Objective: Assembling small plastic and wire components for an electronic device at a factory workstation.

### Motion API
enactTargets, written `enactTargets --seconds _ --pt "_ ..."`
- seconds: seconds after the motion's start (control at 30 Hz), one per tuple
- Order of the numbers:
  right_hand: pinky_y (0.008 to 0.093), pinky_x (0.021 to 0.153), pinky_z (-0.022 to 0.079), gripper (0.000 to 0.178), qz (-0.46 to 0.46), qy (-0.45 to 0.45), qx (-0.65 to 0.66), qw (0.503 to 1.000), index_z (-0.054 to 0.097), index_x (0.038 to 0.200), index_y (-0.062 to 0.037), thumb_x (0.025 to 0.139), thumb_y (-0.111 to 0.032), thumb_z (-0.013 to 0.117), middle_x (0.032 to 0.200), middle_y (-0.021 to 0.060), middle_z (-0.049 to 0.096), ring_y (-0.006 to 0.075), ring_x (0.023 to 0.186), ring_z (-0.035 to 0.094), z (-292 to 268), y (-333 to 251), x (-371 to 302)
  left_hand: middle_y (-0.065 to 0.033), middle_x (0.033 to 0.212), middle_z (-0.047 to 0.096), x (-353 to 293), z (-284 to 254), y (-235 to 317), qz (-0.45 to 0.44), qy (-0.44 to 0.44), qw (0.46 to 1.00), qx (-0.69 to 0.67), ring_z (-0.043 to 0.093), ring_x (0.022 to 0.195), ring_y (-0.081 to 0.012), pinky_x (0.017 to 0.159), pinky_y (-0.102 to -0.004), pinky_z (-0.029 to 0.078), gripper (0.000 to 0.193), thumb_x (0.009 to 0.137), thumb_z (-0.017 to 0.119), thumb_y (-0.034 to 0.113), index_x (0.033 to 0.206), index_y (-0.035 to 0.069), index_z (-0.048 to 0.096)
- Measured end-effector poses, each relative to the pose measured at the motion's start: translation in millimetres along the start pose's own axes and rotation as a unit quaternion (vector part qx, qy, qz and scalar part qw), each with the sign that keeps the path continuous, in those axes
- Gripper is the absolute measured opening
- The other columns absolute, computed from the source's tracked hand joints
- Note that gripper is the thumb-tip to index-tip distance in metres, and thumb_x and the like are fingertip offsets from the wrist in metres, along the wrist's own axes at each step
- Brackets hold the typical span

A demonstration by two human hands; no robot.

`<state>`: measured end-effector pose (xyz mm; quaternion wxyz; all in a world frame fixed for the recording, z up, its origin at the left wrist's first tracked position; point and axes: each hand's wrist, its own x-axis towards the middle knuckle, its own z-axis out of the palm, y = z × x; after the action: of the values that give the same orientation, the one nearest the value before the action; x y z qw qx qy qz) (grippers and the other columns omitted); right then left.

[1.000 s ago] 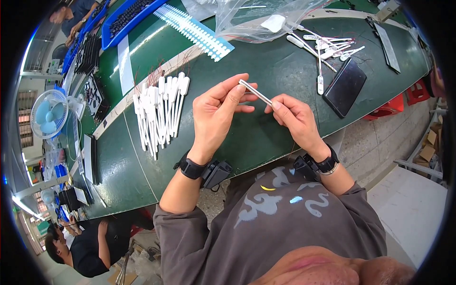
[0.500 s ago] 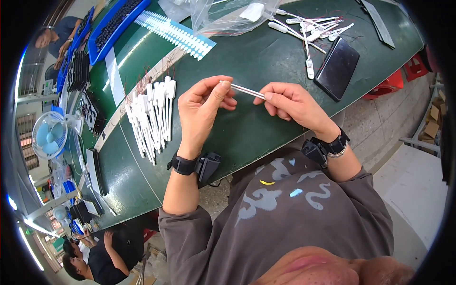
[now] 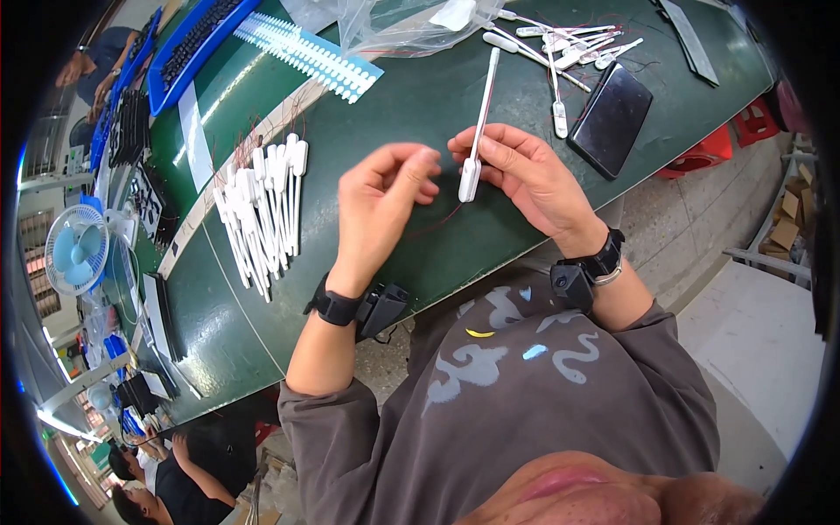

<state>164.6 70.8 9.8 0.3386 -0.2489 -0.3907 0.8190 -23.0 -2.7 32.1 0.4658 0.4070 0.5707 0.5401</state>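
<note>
Green surface [image 3: 394,114]. Handling step: right grip [image 3: 535,173] pinches white stick [image 3: 484,107]; left grip [image 3: 378,199] half-curled, apparently empty. Next move: mind wire [image 3: 450,215].

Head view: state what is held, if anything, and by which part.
The right hand holds a white stick by its thin stem, beside the wider end; nothing shows in the left hand.

The tabletop [image 3: 394,105] carries one bundle of white sticks [image 3: 278,175] and one loose heap of similar sticks [image 3: 570,58], each too overlapped to count exactly, plus one black slab [image 3: 612,121] by the near edge. Farther from that edge lie one clear bag [image 3: 398,35] and one tabbed sheet [image 3: 306,54]. Two hands show, the left hand [image 3: 381,206] and the right hand [image 3: 535,175], with one white stick [image 3: 484,109].
</note>
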Motion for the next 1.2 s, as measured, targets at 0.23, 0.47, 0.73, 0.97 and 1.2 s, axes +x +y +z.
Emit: enactTargets --seconds 0.23,0.47,0.73,0.97,1.2 --pt "0.0288 0.09 0.049 0.029 -0.034 0.004 -0.048 0.998 0.062 0.124 0.0009 0.102 -0.017 0.055 0.115 0.0093 0.068 0.0128 0.106 0.061 8.3 14.2 0.9 -0.0039 0.089 0.071 -9.0 7.5 -8.8 0.01 -0.045 0.997 0.067 0.064 0.073 -0.0068 0.066 -0.0225 0.053 0.026 0.091 0.071 0.017 0.11 -0.001 0.069" --pt "0.0267 0.088 0.052 0.03 -0.067 0.014 -0.133 0.989 0.061 0.126 0.0027 0.102 -0.014 0.054 0.114 0.012 0.069 0.0117 0.099 0.064 10.0 2.5 7.4 -0.0048 0.083 0.069 -5.3 -2.5 -4.1 0.061 -0.012 0.984 0.167 0.062 0.066 -0.0091 0.06 -0.0234 0.051 0.022 0.088 0.074 0.015 0.104 0.0 0.072" --pt "0.0255 0.084 0.055 0.029 -0.053 0.021 -0.136 0.989 0.06 0.125 0.0039 0.1 -0.012 0.056 0.112 0.0128 0.069 0.0119 0.091 0.066 1.9 -3.9 10.6 -0.0055 0.078 0.066 -1.2 -3.3 -4.9 0.116 -0.012 0.963 0.243 0.062 0.063 -0.0111 0.057 -0.0236 0.049 0.02 0.086 0.074 0.014 0.102 0.002 0.073" --pt "0.0255 0.083 0.056 0.026 -0.046 0.03 -0.123 0.991 0.062 0.121 0.0036 0.1 -0.012 0.057 0.106 0.0114 0.07 0.0123 0.09 0.066 -4.1 -2.5 11.8 -0.0057 0.08 0.067 1.3 2.3 -5.5 0.113 -0.015 0.963 0.244 0.063 0.063 -0.011 0.056 -0.0238 0.05 0.02 0.086 0.074 0.013 0.102 0.003 0.073" --pt "0.0256 0.083 0.056 0.023 -0.046 0.03 -0.118 0.991 0.062 0.117 0.0029 0.1 -0.011 0.056 0.104 0.0105 0.069 0.0128 0.089 0.067 -5.1 -2.0 11.7 -0.0061 0.08 0.067 1.7 2.1 -7.9 0.122 -0.012 0.961 0.247 0.063 0.063 -0.0117 0.057 -0.0242 0.05 0.02 0.085 0.075 0.013 0.102 0.003 0.073"
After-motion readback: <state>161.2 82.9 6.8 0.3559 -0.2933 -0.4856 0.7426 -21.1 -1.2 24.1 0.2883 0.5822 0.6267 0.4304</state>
